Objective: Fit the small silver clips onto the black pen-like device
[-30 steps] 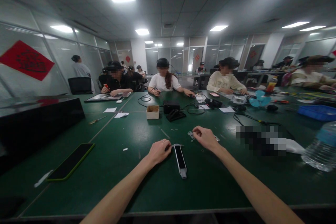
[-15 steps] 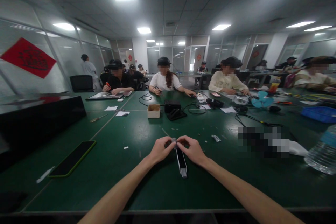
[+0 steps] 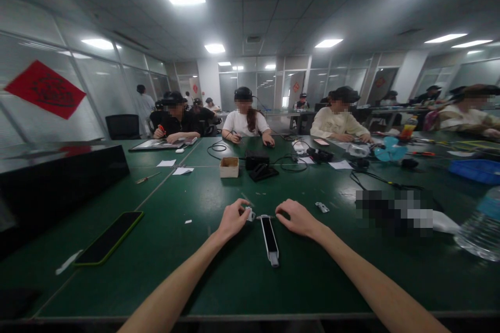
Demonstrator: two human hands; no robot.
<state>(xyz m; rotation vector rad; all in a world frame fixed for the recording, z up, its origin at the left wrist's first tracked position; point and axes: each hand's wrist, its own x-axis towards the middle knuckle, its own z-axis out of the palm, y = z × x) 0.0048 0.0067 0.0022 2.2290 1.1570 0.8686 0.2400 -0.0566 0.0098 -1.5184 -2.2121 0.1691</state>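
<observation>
Between my hands lies a long, narrow device [image 3: 269, 242] with a black face, a pale rim and a thin crosspiece at its far end. A small grey-white plastic part [image 3: 250, 214] is pinched in the fingertips of my left hand [image 3: 233, 220], just left of that crosspiece. My right hand [image 3: 297, 218] rests on the table right of the device, fingers loosely curled and apart, with nothing visible in them. Another small grey-white part [image 3: 322, 207] lies beyond my right hand.
A phone in a green-edged case [image 3: 109, 238] lies left on the green table [image 3: 175, 281]. Ahead are a small open box [image 3: 229, 168] and a black device with cables [image 3: 258, 161]. A water bottle [image 3: 480, 229] and blue tray [image 3: 476, 170] stand right. Several people sit across.
My hands have moved apart from the device's far end. The small part has come left with my left hand, and the crosspiece now shows.
</observation>
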